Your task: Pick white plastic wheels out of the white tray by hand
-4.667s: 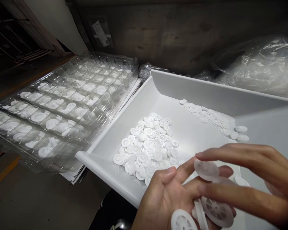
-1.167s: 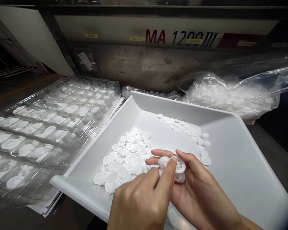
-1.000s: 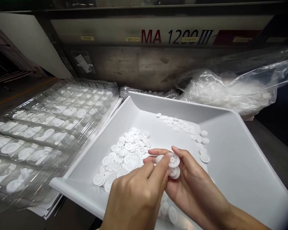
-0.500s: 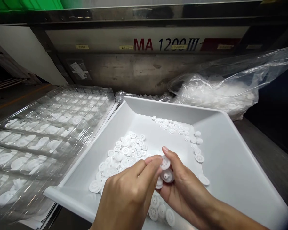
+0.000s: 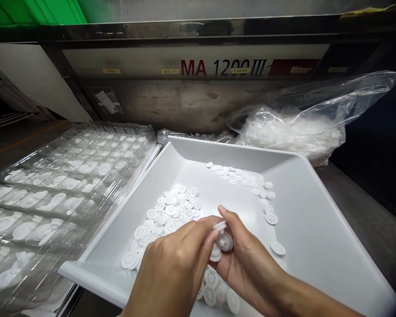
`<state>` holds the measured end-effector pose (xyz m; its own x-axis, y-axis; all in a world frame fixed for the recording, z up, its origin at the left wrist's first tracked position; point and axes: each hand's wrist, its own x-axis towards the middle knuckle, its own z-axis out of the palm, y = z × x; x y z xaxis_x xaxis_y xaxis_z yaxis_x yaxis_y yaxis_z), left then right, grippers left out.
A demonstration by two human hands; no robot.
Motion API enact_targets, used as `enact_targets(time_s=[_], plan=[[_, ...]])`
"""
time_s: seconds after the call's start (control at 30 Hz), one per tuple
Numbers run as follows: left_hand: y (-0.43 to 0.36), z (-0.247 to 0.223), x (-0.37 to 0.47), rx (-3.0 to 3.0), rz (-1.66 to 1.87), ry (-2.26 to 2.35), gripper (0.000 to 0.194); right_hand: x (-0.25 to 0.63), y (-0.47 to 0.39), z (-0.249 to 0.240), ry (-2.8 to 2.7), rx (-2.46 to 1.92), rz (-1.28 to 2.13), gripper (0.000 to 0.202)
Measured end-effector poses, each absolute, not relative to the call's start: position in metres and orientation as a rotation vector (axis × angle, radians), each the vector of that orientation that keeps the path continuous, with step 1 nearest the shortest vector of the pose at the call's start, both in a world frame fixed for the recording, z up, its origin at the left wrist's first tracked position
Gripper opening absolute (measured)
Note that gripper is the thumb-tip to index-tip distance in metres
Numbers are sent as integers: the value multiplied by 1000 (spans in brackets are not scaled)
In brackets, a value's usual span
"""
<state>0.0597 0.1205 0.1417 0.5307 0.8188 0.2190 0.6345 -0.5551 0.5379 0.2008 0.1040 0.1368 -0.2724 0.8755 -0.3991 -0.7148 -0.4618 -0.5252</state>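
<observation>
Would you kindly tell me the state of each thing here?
Left hand: pinching a white wheel.
Right hand: cupped, holding several wheels.
White tray: open, loose wheels piled inside.
Clear blister trays: stacked, partly filled.
Plastic bag: open, lying slumped.

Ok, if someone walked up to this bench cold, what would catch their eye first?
Probably the two hands meeting low in the middle, the left hand and right hand pinching small white plastic wheels over a big white tray. Next, the loose pile of white discs in that tray. Then the red and blue "MA 1200" lettering on the machine behind.
</observation>
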Motion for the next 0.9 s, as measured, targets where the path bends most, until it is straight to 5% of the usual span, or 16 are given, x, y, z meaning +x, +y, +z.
enact_targets(time_s=[0.23,0.47,0.9], plan=[[124,145,58,2291,560,1316,17,198,103,134,-331,-872,1876,44],[124,143,56,2232,589,1319,11,196,103,137,-322,-870,1867,31],[123,144,40,2220,648,1234,19,198,101,137,-144,-742,1962,39]])
